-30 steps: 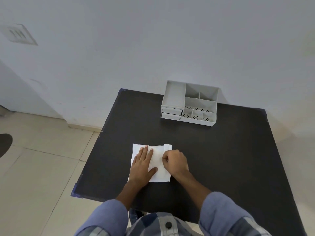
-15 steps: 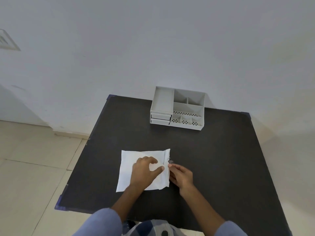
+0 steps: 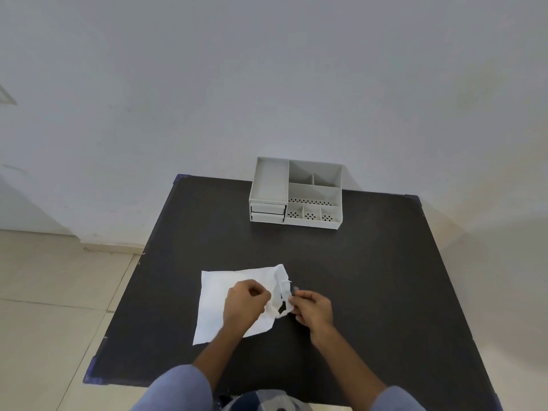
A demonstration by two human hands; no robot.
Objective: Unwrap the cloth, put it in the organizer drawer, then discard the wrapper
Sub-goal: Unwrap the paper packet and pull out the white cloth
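Note:
A flat white wrapper (image 3: 216, 301) with the cloth inside lies on the black table (image 3: 370, 277), near its front left. My left hand (image 3: 244, 305) pinches the wrapper close to its right end. My right hand (image 3: 312, 307) grips the torn right edge strip (image 3: 281, 292), which is crumpled and split open with a dark gap showing. The cloth itself is hidden inside. The grey organizer (image 3: 296, 194) stands at the table's far edge, with two shut drawers (image 3: 268, 212) stacked on its front left.
The white wall rises right behind the organizer. Beige floor tiles (image 3: 59, 307) lie to the left of the table. Blue tape marks the table corners (image 3: 92, 378). My blue sleeves fill the bottom of the view.
My left hand went from lying flat on the wrapper to pinching it. My right hand pulled the right edge away, tearing it open. The head camera tilted up a little.

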